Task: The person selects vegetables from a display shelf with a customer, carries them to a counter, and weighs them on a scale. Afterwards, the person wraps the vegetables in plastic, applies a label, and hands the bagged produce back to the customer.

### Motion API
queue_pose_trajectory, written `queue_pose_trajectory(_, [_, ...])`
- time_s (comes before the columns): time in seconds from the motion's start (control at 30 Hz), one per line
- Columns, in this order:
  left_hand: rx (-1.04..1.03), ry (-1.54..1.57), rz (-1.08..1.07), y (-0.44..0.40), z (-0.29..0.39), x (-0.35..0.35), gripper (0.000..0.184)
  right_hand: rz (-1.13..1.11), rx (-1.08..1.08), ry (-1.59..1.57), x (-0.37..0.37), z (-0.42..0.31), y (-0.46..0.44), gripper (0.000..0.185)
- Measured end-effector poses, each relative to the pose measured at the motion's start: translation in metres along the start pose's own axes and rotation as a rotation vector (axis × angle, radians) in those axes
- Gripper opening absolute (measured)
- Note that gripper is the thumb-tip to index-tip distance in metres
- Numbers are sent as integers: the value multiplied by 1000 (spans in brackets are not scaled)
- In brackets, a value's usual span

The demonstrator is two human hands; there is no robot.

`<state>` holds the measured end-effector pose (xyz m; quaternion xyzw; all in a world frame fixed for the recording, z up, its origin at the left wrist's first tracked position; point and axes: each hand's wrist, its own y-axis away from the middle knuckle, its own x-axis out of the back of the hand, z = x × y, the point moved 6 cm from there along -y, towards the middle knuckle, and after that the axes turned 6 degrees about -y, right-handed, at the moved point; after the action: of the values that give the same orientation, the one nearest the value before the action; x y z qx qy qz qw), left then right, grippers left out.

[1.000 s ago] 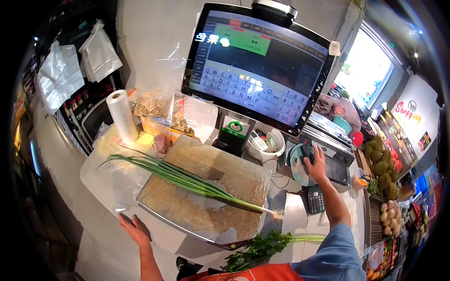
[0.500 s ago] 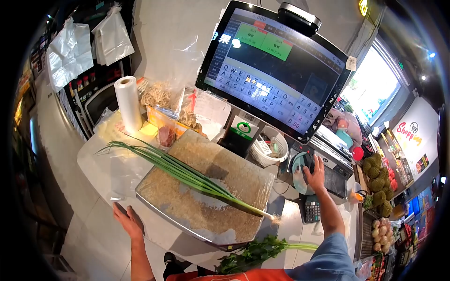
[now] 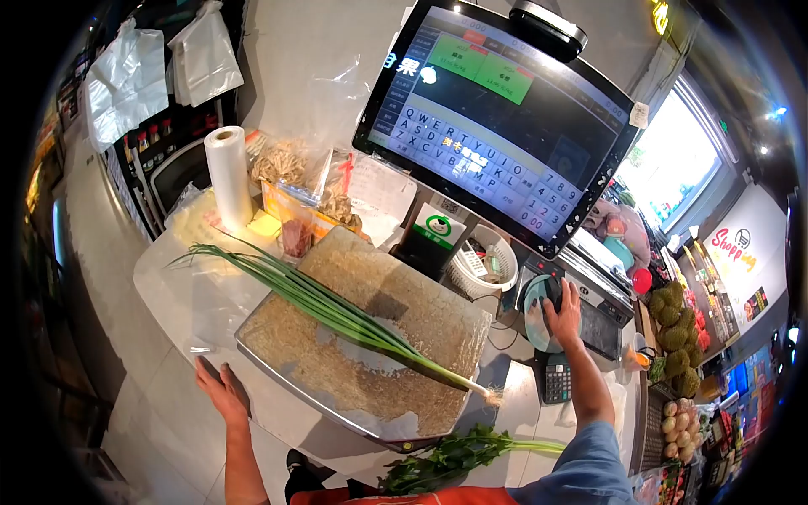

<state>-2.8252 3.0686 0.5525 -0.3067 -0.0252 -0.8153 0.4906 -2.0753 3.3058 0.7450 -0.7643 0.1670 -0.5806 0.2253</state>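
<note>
1. The step in hand, I judge, is on-screen entry — my right hand point(image 3: 564, 315) lightly grasps the black mouse point(image 3: 552, 291) on its round mat point(image 3: 535, 330), below the monitor's point(image 3: 497, 122) two green tiles and keyboard.
2. The next move seems to call for steady pointing and a light click.
3. My left hand point(image 3: 223, 393) is released, holding nothing, near the scale's point(image 3: 337, 252) left corner.
4. The scallions point(image 3: 337, 320) lie slantwise across the scale — slim green leaves reaching past its left side, pale stems and shaggy roots over its right edge.
</note>
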Motion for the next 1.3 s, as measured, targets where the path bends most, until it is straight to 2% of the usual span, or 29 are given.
queue_pose_trajectory(0.63, [-7, -12, 5, -1, -2, -1, 57, -39, 23, 81, -7, 3, -6, 69])
queue_pose_trajectory(1.3, [27, 35, -22, -3, -4, -3, 58, -84, -12, 50, -15, 10, -3, 53])
